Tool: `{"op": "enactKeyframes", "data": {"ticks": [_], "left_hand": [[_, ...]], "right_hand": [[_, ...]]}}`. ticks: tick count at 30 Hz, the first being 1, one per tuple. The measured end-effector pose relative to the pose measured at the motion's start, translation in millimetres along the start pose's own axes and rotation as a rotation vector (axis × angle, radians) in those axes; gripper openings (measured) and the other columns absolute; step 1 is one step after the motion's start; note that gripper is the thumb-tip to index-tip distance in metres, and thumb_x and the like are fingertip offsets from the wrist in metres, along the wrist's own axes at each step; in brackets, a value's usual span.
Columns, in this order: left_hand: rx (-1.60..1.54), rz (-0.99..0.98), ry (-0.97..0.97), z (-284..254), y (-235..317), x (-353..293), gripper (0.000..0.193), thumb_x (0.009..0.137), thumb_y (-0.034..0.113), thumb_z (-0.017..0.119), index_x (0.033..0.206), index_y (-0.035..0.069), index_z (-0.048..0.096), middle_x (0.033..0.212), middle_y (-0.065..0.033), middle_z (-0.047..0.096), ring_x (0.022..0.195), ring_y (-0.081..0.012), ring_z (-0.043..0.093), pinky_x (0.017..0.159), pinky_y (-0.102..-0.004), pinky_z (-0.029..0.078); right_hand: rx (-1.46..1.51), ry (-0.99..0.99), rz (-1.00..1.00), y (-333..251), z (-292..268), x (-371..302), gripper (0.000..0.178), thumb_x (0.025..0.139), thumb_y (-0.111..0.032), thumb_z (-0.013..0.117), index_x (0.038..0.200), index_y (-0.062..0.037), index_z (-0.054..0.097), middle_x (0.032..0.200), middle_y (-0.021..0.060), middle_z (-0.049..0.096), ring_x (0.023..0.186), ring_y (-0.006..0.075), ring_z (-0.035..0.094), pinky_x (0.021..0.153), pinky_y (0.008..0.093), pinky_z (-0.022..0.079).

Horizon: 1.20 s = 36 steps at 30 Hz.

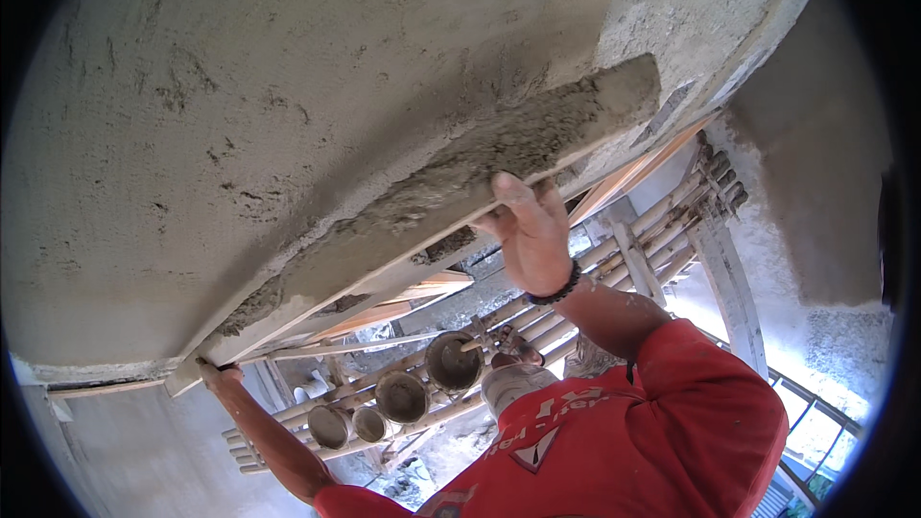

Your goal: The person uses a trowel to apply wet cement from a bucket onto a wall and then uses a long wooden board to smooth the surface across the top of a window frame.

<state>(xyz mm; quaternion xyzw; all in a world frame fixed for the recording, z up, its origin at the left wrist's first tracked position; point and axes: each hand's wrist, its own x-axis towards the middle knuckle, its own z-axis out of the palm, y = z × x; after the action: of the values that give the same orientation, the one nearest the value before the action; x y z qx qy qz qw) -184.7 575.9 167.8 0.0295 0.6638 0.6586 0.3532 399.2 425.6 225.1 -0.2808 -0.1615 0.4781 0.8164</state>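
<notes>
A long straightedge board (331, 264) lies slantwise against the plastered surface (288, 86), with wet grey mortar (499, 144) heaped along it. My left hand (221, 376) is closed round the board's lower left end. Further along, past the middle of the board, my right hand (532, 235) grips its near edge, thumb over the face and fingers mostly hidden behind. The surface is smooth in places, with rough pits and dark streaks at the left. A dark beaded bracelet (559, 288) circles my right wrist.
Below is a platform of bamboo poles (662, 230). Several mortar buckets (403, 398) stand on it, with a wooden-handled tool (472, 345) at one of them. My sandalled foot (523, 345) is beside them. A wooden post (731, 283) rises at the right.
</notes>
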Motion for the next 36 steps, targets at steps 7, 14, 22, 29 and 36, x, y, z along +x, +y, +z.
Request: {"op": "enactKeyframes", "data": {"ticks": [7, 14, 22, 29, 36], "left_hand": [[-0.086, -0.082, -0.118, -46.5, -118.5, -89.1, 0.05, 0.094, 0.052, 0.043, 0.124, 0.013, 0.054, 0.118, -0.0056, 0.061, 0.103, -0.0243, 0.061, 0.085, -0.0413, 0.054], [-0.104, -0.08, 0.08, -87.9, -234.7, -199.6, 0.049, 0.097, 0.045, 0.04, 0.131, 0.01, 0.048, 0.121, -0.0094, 0.058, 0.11, -0.0264, 0.057, 0.091, -0.0429, 0.051], [-0.171, 0.001, 0.184, -195.9, -295.4, -268.2, 0.055, 0.094, 0.047, 0.047, 0.132, 0.007, 0.046, 0.128, -0.0098, 0.053, 0.112, -0.0244, 0.055, 0.093, -0.0386, 0.049], [-0.155, 0.028, 0.532, -297.7, -290.6, -316.8, 0.054, 0.096, 0.044, 0.043, 0.128, 0.001, 0.047, 0.122, -0.0136, 0.056, 0.107, -0.0283, 0.057, 0.093, -0.0411, 0.049], [0.046, 0.058, 0.758, -421.2, -287.2, -352.8, 0.059, 0.094, 0.039, 0.049, 0.133, -0.005, 0.039, 0.127, -0.0205, 0.051, 0.11, -0.0317, 0.055, 0.093, -0.0426, 0.049]], "right_hand": [[-0.124, 0.058, 0.34, -57.3, -148.2, -26.4, 0.028, 0.092, -0.022, 0.056, 0.116, -0.009, 0.053, 0.109, 0.0093, 0.062, 0.101, 0.0228, 0.061, 0.084, 0.042, 0.051], [-0.214, 0.124, 0.713, -93.3, -287.4, -40.4, 0.038, 0.088, -0.031, 0.06, 0.118, -0.0093, 0.052, 0.117, 0.0079, 0.059, 0.112, 0.0239, 0.054, 0.092, 0.046, 0.045], [-0.255, 0.089, 0.943, -120.5, -330.8, -29.3, 0.034, 0.088, -0.028, 0.06, 0.116, -0.0119, 0.053, 0.119, 0.0054, 0.057, 0.113, 0.0232, 0.052, 0.092, 0.0507, 0.046], [-0.218, -0.02, 1.23, -96.0, -333.8, -50.9, 0.02, 0.089, -0.023, 0.058, 0.107, -0.014, 0.059, 0.11, 0.0026, 0.061, 0.104, 0.0189, 0.056, 0.091, 0.0486, 0.046], [-0.247, -0.249, 1.477, -22.3, -278.3, -91.2, 0.03, 0.09, -0.024, 0.054, 0.116, -0.0098, 0.056, 0.113, 0.0037, 0.06, 0.109, 0.0196, 0.054, 0.093, 0.0442, 0.044]]}}
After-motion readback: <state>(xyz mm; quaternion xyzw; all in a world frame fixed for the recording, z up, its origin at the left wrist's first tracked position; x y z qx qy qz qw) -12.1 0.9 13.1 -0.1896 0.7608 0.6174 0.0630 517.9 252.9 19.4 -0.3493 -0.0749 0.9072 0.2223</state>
